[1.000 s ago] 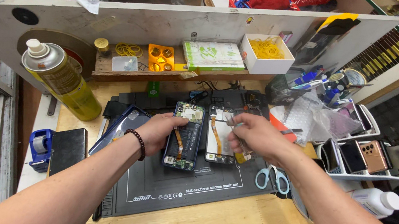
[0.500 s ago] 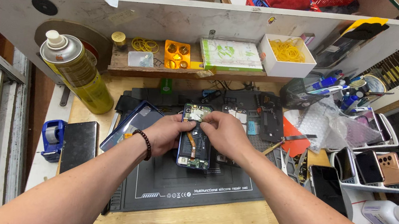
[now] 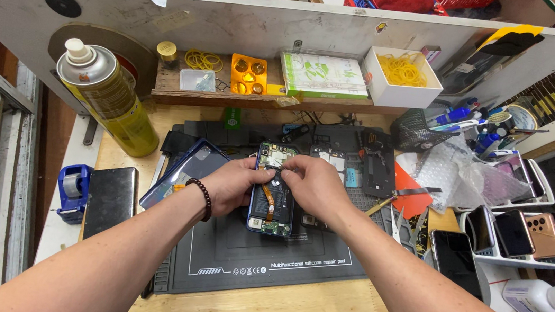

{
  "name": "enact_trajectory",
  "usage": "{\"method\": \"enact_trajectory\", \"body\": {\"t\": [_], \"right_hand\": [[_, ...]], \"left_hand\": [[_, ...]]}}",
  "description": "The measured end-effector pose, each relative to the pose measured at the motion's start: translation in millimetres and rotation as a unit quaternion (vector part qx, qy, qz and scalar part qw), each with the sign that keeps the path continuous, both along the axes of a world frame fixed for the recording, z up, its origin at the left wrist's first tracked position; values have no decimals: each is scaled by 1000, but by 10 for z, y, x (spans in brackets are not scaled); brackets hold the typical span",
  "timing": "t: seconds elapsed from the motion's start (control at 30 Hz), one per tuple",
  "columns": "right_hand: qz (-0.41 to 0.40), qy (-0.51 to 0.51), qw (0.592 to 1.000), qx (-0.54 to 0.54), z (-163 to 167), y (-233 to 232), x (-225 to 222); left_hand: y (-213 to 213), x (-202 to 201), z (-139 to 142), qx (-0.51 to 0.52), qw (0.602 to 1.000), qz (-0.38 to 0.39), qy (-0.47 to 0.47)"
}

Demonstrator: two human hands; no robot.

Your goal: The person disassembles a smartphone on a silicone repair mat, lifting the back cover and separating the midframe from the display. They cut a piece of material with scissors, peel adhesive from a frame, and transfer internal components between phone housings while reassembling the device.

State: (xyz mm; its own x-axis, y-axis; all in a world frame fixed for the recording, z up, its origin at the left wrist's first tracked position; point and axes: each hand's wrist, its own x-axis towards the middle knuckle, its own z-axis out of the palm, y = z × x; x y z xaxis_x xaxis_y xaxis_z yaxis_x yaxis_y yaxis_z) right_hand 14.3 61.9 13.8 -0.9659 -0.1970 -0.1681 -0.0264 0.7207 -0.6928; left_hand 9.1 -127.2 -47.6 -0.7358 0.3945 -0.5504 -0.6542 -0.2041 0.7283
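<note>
You are pinching the upper part of an opened phone [image 3: 270, 204] with both hands: your left hand [image 3: 236, 185] is gripping its left edge and your right hand [image 3: 312, 184] is pressing its top. The phone is lying on a dark repair mat [image 3: 245, 257], beside a yellow spray can [image 3: 108, 98].

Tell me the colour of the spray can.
Yellow spray can, silver top; head view.

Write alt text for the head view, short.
Both hands, left hand and right hand, pinch the upper part of an opened smartphone lying on a dark repair mat. A yellow spray can stands to the left; a tray of phones sits to the right.
</note>
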Motion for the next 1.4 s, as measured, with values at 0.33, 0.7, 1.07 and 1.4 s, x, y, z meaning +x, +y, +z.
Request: {"method": "enact_trajectory", "body": {"t": [0.33, 0.7, 1.07, 1.4], "right_hand": [[-7, 173, 980, 102, -71, -176, 362], [-64, 161, 984, 42, -254, -180, 309], [-22, -21, 1000, 2, -47, 68, 44], [-41, -56, 998, -6, -34, 83, -2]], "left_hand": [[40, -18, 10, -31, 999, 19, -9], [68, -39, -48, -28, 999, 21, -9], [45, -27, 9, -2, 1000, 12, -14], [53, -9, 52, -14, 1000, 14, -22]]}}
